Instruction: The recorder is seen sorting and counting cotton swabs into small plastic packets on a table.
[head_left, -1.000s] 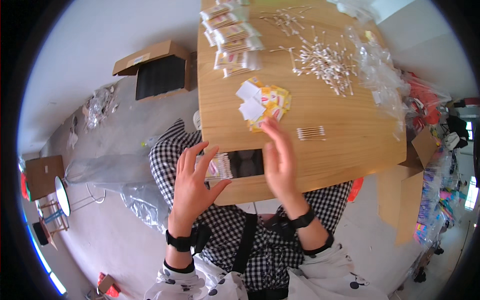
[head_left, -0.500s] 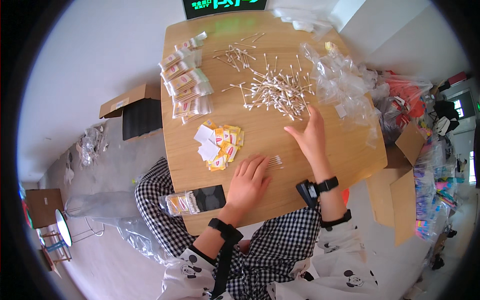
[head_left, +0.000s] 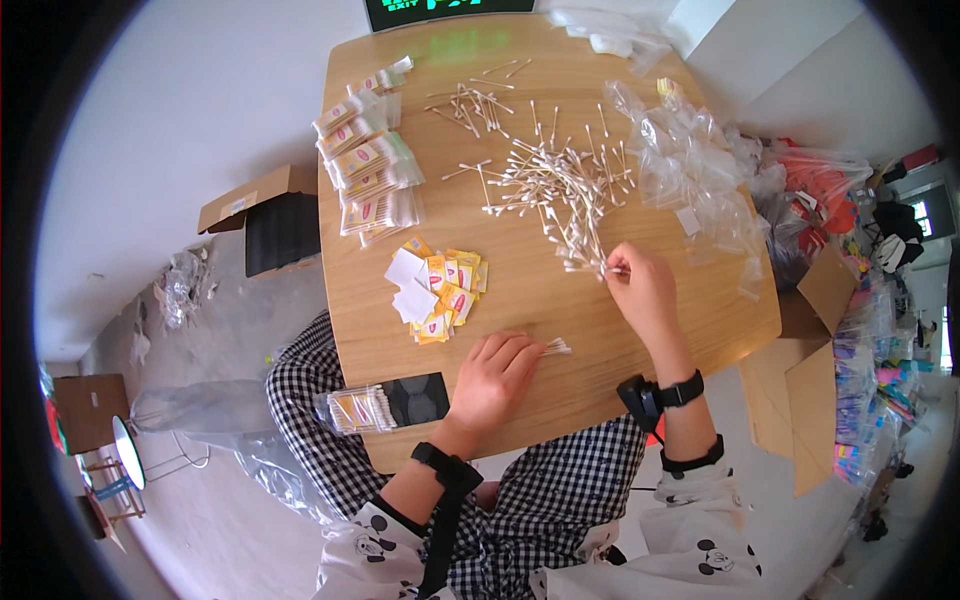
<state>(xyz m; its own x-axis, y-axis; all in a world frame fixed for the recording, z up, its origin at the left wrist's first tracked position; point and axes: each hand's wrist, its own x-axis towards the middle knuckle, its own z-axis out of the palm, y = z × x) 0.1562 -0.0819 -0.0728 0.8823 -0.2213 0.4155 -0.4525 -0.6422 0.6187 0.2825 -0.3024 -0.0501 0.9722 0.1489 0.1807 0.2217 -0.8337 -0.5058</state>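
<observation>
A loose heap of cotton swabs (head_left: 565, 180) lies in the middle of the wooden table, a strand of it trailing toward me. At the near end of that strand my right hand (head_left: 643, 288) is closed in a pinch on cotton swabs. My left hand (head_left: 492, 377) rests near the table's front edge, fingers curled together over a small bunch of swabs (head_left: 557, 347), whose white tips stick out to the right. Left of the heap lies a pile of yellow and white printed cards (head_left: 437, 295).
Filled swab packets (head_left: 370, 160) are stacked along the left edge. A clear packet of swabs (head_left: 360, 408) lies by a black pad (head_left: 419, 398) at the front left. Empty clear bags (head_left: 690, 160) cover the right side. A smaller swab group (head_left: 472, 108) lies farther back.
My right hand has closed from an open reach and come back toward me, dragging swabs off the heap. My left hand's fingers have drawn in around the small bunch, which is now narrower.
</observation>
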